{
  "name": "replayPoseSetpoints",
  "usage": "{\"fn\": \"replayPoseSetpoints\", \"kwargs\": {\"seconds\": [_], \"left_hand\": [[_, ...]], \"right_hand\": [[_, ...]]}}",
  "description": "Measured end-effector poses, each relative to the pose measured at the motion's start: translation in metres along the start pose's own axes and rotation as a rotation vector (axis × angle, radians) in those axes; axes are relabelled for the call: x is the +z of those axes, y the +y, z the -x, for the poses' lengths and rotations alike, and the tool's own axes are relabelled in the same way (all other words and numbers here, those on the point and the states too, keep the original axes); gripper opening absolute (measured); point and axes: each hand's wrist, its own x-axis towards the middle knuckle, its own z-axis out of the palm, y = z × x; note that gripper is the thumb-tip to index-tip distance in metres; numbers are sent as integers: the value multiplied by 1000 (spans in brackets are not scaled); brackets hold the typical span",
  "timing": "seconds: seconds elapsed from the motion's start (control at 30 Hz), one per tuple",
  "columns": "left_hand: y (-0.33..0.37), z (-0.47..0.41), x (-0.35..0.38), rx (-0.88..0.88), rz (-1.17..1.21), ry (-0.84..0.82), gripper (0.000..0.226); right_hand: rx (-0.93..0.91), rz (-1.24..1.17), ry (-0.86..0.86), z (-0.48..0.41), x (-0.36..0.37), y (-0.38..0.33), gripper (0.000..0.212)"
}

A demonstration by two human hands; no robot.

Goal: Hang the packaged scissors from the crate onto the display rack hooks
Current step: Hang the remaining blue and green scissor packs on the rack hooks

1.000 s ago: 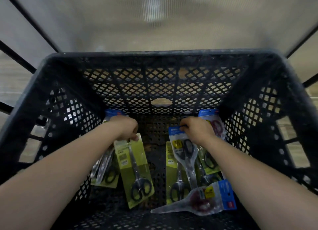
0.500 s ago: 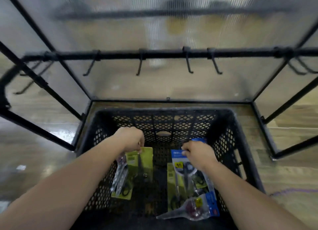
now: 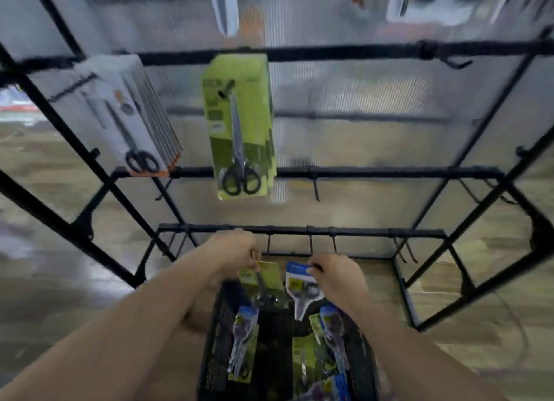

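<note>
My left hand [image 3: 236,252] pinches the top edge of a yellow-green cardboard scissors pack [image 3: 265,283]. My right hand [image 3: 337,276] pinches the blue top of a clear plastic scissors pack [image 3: 299,289]. Both packs hang down from the fingers, just over the far end of the black plastic lattice crate [image 3: 220,340] that stands under my forearms. I think I hold them by the top edge so that the hanging hole is presented to a hook, but the blur does not let me see the hole itself.

Just beyond both hands runs the lowest bar of the black metal display rack [image 3: 374,172]. Its short black hooks [image 3: 311,244] point down and toward me, and the ones between my two hands look bare.

High above the left hand a stack of yellow-green hanging packs [image 3: 239,125] is already on a hook, and to the left of it hang white packs with an orange edge [image 3: 132,116]. The rack seems sorted by type, so I judge that my green pack belongs up there.

Below the hands more loose scissors packs [image 3: 242,340] lie in the crate, so much of the task remains.
</note>
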Motion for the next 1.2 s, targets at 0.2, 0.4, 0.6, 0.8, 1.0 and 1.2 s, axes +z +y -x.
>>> {"fn": "replayPoseSetpoints", "kwargs": {"seconds": [0.2, 0.4, 0.6, 0.8, 1.0, 1.2], "left_hand": [[3, 50, -71, 2, 74, 80, 23], [-8, 108, -155, 32, 93, 263, 18], [-15, 130, -206, 44, 161, 552, 21], [-23, 121, -227, 11, 184, 655, 25], [-17, 108, -233, -5, 226, 574, 26], [-16, 110, -229, 2, 189, 508, 26]], "right_hand": [[22, 38, -27, 11, -72, -46, 21], [-30, 103, 40, 15, -161, -98, 19], [-46, 92, 109, 7, -212, -121, 17], [-83, 117, 118, -1, -229, -125, 18], [-104, 89, 144, -7, -230, -126, 17], [-75, 86, 153, -5, -229, -125, 17]]}}
